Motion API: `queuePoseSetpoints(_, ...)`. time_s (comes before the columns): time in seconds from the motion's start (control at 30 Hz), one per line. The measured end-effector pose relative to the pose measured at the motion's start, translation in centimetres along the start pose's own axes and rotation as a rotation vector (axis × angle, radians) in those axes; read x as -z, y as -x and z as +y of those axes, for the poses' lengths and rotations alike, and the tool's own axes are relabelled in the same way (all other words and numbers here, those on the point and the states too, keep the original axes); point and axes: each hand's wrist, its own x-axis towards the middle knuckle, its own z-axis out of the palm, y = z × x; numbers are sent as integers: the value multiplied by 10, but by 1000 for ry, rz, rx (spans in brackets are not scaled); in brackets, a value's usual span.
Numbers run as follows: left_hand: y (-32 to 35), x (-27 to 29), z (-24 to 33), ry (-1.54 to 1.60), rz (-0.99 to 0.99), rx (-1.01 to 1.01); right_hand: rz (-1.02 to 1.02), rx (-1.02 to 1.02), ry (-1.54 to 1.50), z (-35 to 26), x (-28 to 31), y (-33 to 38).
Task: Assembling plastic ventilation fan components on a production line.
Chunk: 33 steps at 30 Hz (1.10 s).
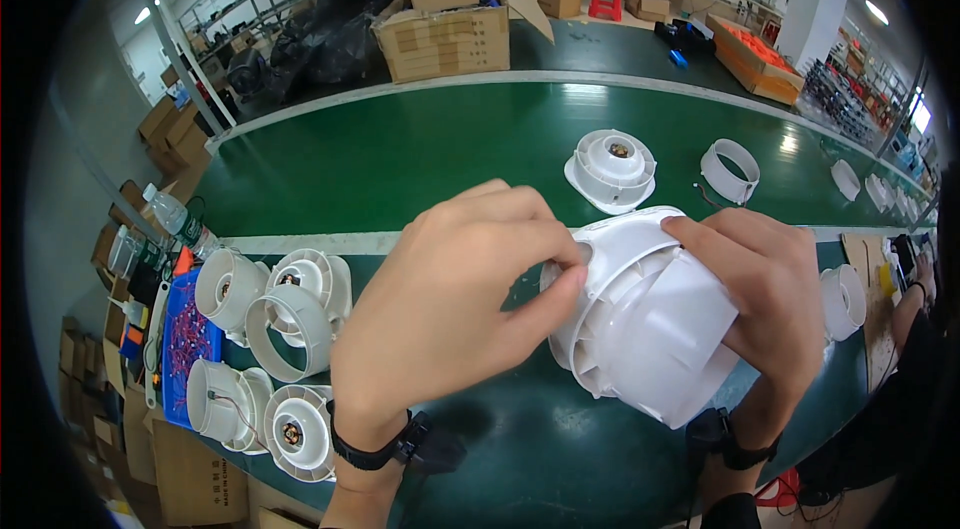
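Observation:
Above the near green worktop, my right hand (765, 294) grips a white plastic fan housing (665, 339), tilted, with its thumb on the upper rim and the other fingers hidden behind. My left hand (455, 294) is closed in a pinch at the housing's left rim. Whatever lies between that thumb and forefinger is too small to make out. Just beyond the housing, a round white fan unit (612, 169) with a copper-coloured centre rests on the green conveyor belt (400, 159). A loose white ring (730, 172) with a thin wire sits to its right.
Several white housings and rings (290, 324) stand at my left, beside a blue tray (180, 329) of small wired parts. A plastic bottle (180, 217) is behind them. Another white ring (843, 302) lies at the right, near a co-worker's arm (912, 301). Cardboard boxes (445, 41) stand beyond the belt.

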Motion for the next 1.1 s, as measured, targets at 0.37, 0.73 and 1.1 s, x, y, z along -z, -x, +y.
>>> queuePoseSetpoints(0.37, 9, -10, -5, -229, -428, 202, -250, -7, 67, -16, -20, -3)
queuePoseSetpoints(0.73, 4, -23, -21, -97, -459, 91, -217, -10, 9, -4, -21, 1)
queuePoseSetpoints(1.1, 0, -6, -28, 96, -475, 234, -184, 4, -24, -10, -20, 1)
